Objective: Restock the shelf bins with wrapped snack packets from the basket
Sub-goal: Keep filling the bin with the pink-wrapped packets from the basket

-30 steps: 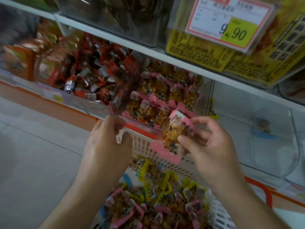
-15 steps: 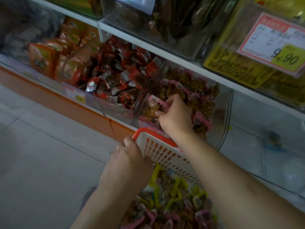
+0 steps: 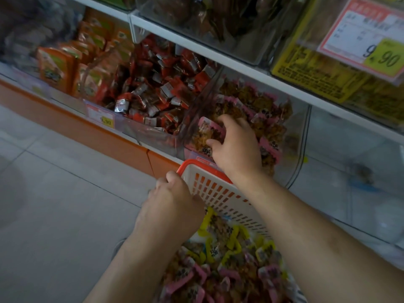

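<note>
Pink-edged packet (image 3: 208,133) sits at the near left corner of the clear bin (image 3: 300,136), pinched by the right hand (image 3: 237,149), long axis running near to far. Left hand (image 3: 172,206) grips the basket (image 3: 218,193) rim, nearer the remaining stock.

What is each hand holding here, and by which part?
The right hand pinches a pink-edged snack packet by its right side, inside the clear bin. The left hand grips the basket at its near-left rim.
</note>
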`<state>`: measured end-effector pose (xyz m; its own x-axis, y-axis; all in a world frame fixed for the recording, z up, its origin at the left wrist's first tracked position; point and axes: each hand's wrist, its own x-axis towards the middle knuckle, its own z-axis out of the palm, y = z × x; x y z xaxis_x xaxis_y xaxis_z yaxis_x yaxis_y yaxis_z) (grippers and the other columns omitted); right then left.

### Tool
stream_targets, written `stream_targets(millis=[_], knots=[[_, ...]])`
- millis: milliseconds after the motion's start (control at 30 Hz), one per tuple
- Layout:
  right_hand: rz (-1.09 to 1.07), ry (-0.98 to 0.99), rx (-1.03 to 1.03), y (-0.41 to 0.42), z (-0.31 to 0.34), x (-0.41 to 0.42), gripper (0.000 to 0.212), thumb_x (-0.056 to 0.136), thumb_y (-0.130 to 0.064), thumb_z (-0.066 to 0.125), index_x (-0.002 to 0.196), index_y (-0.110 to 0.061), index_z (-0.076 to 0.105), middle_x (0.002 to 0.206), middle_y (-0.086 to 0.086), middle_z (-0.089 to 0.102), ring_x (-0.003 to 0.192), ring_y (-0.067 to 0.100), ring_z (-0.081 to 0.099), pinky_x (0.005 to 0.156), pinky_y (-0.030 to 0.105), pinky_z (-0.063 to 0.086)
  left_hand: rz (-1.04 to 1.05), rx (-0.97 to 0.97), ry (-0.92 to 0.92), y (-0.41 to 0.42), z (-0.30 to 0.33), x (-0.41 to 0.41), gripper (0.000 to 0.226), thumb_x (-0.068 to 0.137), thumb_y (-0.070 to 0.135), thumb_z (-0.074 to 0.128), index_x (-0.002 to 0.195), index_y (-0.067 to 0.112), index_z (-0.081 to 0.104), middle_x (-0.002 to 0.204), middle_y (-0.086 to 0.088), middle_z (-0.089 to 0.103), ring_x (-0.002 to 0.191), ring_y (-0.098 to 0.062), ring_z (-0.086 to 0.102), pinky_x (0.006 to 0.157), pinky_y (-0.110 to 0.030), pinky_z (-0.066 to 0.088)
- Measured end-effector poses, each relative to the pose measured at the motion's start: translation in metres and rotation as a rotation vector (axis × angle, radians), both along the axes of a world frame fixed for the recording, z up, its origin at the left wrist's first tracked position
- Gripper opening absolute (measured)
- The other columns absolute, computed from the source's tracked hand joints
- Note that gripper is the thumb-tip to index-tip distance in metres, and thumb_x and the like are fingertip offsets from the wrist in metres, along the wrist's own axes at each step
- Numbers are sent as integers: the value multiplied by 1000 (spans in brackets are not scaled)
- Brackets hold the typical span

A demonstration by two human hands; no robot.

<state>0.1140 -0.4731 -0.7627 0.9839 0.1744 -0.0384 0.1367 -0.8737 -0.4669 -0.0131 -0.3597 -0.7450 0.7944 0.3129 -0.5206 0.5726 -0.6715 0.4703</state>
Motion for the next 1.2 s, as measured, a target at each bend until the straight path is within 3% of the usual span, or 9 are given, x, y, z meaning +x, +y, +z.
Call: stream_targets(millis=[133,267,433,533,600,700,800,967,1200], knots=[[5,-51,54,-6,4,-6,54,104,-34,67,154,-26,48,153,2,47,135,24,55,91,33,53,-20,-1,9,4,1,5,24,99,31,55,110,21,36,109,-3,52,100,-26,59,80,-37,55],[22,-197,156,-20,17,-38,33,104,-20,64,135,-19,55,133,0,55,105,12,60,75,6,44,-1,-1,7,13,6,13,15,98,14,52,111,13,45,100,-7,55,77,-19,54,54,-26,38],[161,86,125,-38,-1,-120,16,103,-15,58,99,-29,52,100,-12,61,89,7,62,69,27,54,-47,43,-6,25,5,2,29,95,17,50,123,13,53,100,-6,61,74,-18,54,51,-27,37],[268,444,-115,-30,-48,-161,3,106,-25,56,103,-26,55,101,-9,58,96,11,59,81,27,46,-67,16,34,26,7,-7,26,95,15,51,121,15,54,91,-1,59,74,-14,56,52,-27,37],[288,595,-207,-16,-80,-182,24,106,-40,54,115,-19,60,109,-1,60,107,20,61,86,35,49,-92,-4,48,26,8,-11,26,95,14,52,120,15,53,91,-1,60,75,-15,58,53,-27,39],[269,606,-273,4,-116,-205,53,100,-58,58,126,-12,59,127,10,58,123,32,55,103,42,49,-119,1,34,26,7,-14,24,96,16,53,121,15,53,92,-1,62,76,-15,60,53,-27,40],[250,500,-328,18,-132,-218,48,92,-43,70,128,-15,57,132,10,55,125,32,50,109,42,43,-126,3,35,29,6,-16,22,98,19,55,120,16,52,90,0,61,74,-14,59,52,-25,38],[31,645,134,16,-121,-213,35,82,-30,85,82,-26,50,76,-14,59,74,4,60,63,22,47,-72,16,-7,34,5,-14,16,98,20,55,113,15,56,88,2,60,70,-11,57,50,-24,40],[-331,749,641,-46,-20,-170,14,89,-26,86,87,-22,72,93,-8,80,87,8,75,78,32,57,66,-77,-404,27,20,-7,23,97,23,54,110,33,70,102,12,66,82,-3,58,54,-9,38]])
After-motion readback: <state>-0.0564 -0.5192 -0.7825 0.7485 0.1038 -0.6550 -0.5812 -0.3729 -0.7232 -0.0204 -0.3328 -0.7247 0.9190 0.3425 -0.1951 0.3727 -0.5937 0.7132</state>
